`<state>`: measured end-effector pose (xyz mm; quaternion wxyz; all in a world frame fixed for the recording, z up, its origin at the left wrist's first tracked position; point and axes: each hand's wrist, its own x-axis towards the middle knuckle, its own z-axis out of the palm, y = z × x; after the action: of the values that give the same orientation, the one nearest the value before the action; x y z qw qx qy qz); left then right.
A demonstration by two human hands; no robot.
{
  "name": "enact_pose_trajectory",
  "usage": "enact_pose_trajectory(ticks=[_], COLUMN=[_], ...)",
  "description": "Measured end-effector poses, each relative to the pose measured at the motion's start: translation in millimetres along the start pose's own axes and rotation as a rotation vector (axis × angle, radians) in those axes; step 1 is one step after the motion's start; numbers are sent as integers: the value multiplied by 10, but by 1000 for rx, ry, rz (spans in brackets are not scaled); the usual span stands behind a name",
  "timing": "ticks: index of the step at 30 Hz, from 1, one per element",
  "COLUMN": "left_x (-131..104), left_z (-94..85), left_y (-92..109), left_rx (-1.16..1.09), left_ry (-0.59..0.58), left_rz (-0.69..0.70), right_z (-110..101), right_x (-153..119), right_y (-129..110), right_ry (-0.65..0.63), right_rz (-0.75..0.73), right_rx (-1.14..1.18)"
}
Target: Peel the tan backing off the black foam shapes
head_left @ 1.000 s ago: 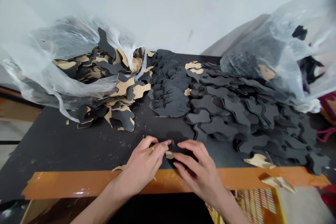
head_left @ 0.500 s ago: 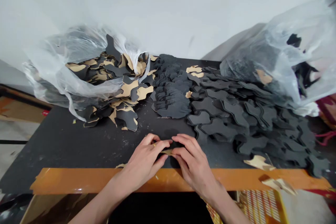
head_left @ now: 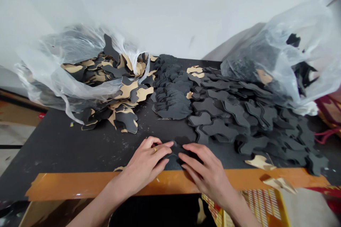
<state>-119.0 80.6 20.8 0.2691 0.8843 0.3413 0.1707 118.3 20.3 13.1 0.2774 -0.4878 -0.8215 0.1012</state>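
Note:
Just behind the table's front edge, a dark cut-out piece [head_left: 174,149] lies between my hands, hard to tell from the black tabletop. My left hand [head_left: 147,156], with a ring on one finger, has its fingers bent together at the piece's left side. Across from it, my right hand [head_left: 206,165] is at the piece's right side, fingers stretched and apart. A tan peeled-off backing paper [head_left: 201,211] shows below the table edge, against my dark clothing. Part of the piece is hidden under my fingers.
On the left, a clear plastic bag [head_left: 66,92] spills black pieces with tan backing. Overlapping black pieces [head_left: 173,103] form a row in the middle. A wide heap of black pieces [head_left: 247,113] and another bag [head_left: 279,60] are at right. Orange tape [head_left: 87,184] covers the front edge.
The tan backing paper has left my fingers and now shows low, below the table edge. My right hand has shifted slightly right, its fingers more spread.

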Motion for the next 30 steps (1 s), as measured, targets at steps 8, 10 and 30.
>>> enact_pose_trajectory(ticks=[8, 10, 30], left_x=[-36, -39, -3], left_z=[22, 54, -47], left_y=[-30, 8, 110], left_rx=[25, 36, -321], left_ry=[78, 95, 228], left_rz=[50, -7, -168], right_z=[61, 92, 5], right_x=[35, 53, 227], right_y=[-75, -114, -64], right_ry=[-11, 3, 92], right_rz=[58, 106, 316], right_rx=[20, 20, 416])
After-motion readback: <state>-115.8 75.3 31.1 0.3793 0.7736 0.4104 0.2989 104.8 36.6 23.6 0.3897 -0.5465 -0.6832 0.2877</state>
